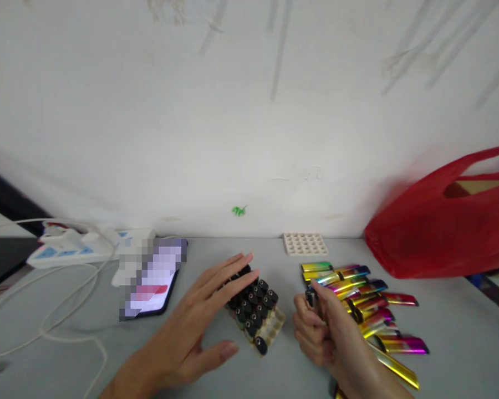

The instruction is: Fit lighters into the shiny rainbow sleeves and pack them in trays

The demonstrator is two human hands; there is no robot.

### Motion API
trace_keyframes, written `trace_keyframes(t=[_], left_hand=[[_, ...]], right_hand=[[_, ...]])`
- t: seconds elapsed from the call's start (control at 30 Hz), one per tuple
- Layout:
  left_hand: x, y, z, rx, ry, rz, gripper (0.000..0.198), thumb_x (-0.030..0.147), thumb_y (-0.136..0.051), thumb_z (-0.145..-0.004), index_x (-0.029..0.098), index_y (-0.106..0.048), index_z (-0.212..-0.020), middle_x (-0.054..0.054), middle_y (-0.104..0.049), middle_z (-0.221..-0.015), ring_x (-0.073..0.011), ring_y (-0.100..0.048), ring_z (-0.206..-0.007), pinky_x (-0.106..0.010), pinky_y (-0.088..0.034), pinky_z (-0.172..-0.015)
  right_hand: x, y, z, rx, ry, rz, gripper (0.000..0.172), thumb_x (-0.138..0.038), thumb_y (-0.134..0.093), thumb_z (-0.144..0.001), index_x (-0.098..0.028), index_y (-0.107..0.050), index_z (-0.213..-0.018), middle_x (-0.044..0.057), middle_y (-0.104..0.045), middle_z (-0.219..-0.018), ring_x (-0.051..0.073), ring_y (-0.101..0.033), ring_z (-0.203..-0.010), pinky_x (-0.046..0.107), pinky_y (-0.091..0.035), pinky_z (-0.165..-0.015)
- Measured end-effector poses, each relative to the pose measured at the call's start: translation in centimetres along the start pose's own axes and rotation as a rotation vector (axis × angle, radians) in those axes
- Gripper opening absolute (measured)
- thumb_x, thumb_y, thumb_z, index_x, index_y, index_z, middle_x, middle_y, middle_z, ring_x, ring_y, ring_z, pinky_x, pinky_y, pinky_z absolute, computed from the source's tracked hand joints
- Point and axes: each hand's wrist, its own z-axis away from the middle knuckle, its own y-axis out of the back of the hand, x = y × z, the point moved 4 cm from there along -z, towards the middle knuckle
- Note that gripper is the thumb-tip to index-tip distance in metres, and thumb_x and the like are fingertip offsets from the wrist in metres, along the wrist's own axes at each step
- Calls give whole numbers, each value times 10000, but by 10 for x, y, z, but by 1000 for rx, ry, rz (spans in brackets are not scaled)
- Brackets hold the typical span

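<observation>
My left hand point(203, 318), its fingers stretched out, hovers over or rests on the far left side of a pale tray point(276, 328); whether it touches is hard to tell. Several small black caps point(253, 299), each with a light ring on top, stand in rows in that tray, and the fingers hide some of them. Just right of the tray, my right hand point(322, 332) is closed around a small black piece point(311, 298), mostly hidden by the thumb and fingers. Beside this hand lies a pile of shiny flat tubes point(370, 305) in yellow, pink, purple and blue.
A pale tray with small pockets point(305, 244) lies against the wall. At right stands a red bag point(432, 233). A phone point(156, 282), a white power strip point(79, 249) with plugs, and a looping white cable point(45, 330) occupy the left of the grey table.
</observation>
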Motion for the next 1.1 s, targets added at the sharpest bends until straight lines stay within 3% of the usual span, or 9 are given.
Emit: trace_keyframes(t=[0.1, 0.33, 0.47, 0.63, 0.77, 1.1], left_hand=[[4, 2, -1, -3, -69, -39, 690, 682, -314, -1094, 351, -330, -1699, -52, -315, -1787, -376, -300, -1638, -560, -284, -1335], [2, -3, -1, -50, -36, -34, 693, 558, -527, -1056, 377, -329, -1696, -29, -289, -1797, -394, -284, -1642, -599, -291, -1330], [5, -5, -1, -55, -35, -46, 847, 360, -693, -941, 383, -312, -1697, -19, -274, -1801, -399, -294, -1637, -609, -312, -1325], [9, -7, -2, -59, -8, -82, 1060, 53, -589, -736, 392, -294, -1696, 25, -251, -1805, -365, -289, -1645, -618, -328, -1328], [9, -9, -2, -60, -32, -135, 1097, 32, -567, -691, 353, -284, -1701, 15, -234, -1810, -357, -270, -1654, -617, -330, -1333], [10, -15, 0, -26, -110, -210, 1066, 48, -572, -781, 267, -164, -1741, -42, -300, -1790, -339, -295, -1649, -573, -335, -1347]], right_hand=[[0, 0, -1, -14, -7, 12, 675, -753, -722, -828, -240, -345, -601, -136, -163, -490, 45, -50, -422, 205, -62, -382], [2, 0, -1, 15, -37, 31, 693, -773, -730, -799, -243, -329, -605, -136, -154, -499, 52, -34, -434, 205, -48, -387], [6, 4, -6, 29, -48, 36, 717, -811, -723, -773, -248, -319, -590, -135, -136, -471, 56, -24, -411, 206, -43, -370], [14, 12, -14, 29, -66, 65, 776, -918, -670, -715, -258, -292, -559, -130, -128, -430, 61, -15, -367, 225, -33, -333], [17, 14, -11, 44, -32, 32, 726, -845, -684, -783, -255, -317, -573, -132, -126, -449, 59, -17, -384, 213, -45, -338], [13, 5, -7, -5, -22, 45, 693, -811, -681, -811, -249, -347, -583, -132, -163, -467, 50, -44, -396, 206, -68, -360]])
